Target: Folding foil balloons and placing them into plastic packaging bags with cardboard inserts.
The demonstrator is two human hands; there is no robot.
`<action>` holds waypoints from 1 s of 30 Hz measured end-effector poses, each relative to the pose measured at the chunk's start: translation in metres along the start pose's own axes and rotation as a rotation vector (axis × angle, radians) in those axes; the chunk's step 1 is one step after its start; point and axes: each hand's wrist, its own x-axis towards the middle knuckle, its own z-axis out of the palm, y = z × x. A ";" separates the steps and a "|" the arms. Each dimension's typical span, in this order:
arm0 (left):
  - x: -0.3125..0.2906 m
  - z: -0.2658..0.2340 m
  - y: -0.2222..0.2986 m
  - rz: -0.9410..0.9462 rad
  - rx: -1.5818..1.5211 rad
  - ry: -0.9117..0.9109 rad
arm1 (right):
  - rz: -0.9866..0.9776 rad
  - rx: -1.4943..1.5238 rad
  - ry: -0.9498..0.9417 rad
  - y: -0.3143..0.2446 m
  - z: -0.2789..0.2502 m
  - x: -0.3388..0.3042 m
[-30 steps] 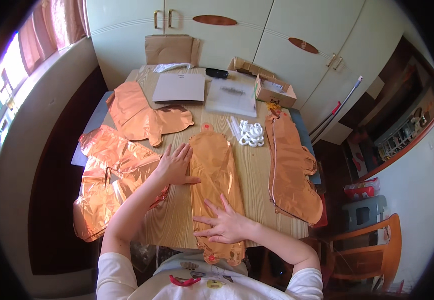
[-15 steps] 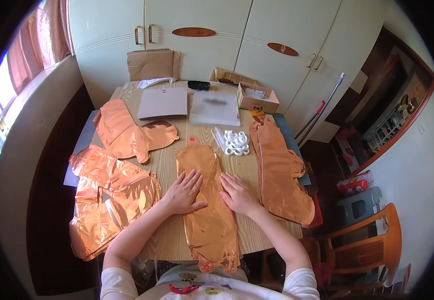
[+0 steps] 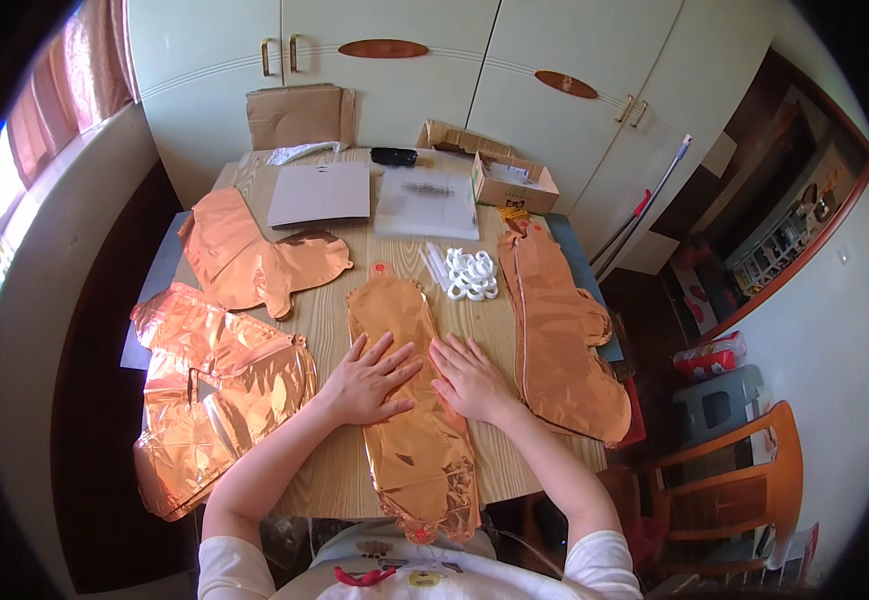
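Wooden table, middle copper foil, plastic pack, blurred print

centre foil: copper-orange | table: beige woodgrain | rings: white | cabinet: cream

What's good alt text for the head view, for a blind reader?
A person's left hand and right hand lie flat over opposite long edges of a coppery foil shape on a wooden table; similar foil pieces lie either side, white rings beyond.

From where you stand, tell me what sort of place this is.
Probably a room in a home: pale flat-fronted cupboards, pink fabric curtains and an orange-brown wooden chair surround the wood-grain table.
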 end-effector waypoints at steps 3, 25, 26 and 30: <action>0.001 -0.001 0.000 -0.008 -0.022 -0.026 | 0.012 0.003 0.005 -0.001 -0.001 0.001; 0.005 -0.003 0.001 0.007 -0.025 -0.029 | 0.016 -0.013 -0.115 0.064 0.001 0.080; 0.004 -0.003 0.000 0.004 -0.032 -0.030 | 0.006 -0.023 -0.099 0.063 0.003 0.079; 0.002 -0.002 -0.001 -0.003 -0.043 -0.028 | -0.084 -0.045 -0.071 0.048 0.005 0.053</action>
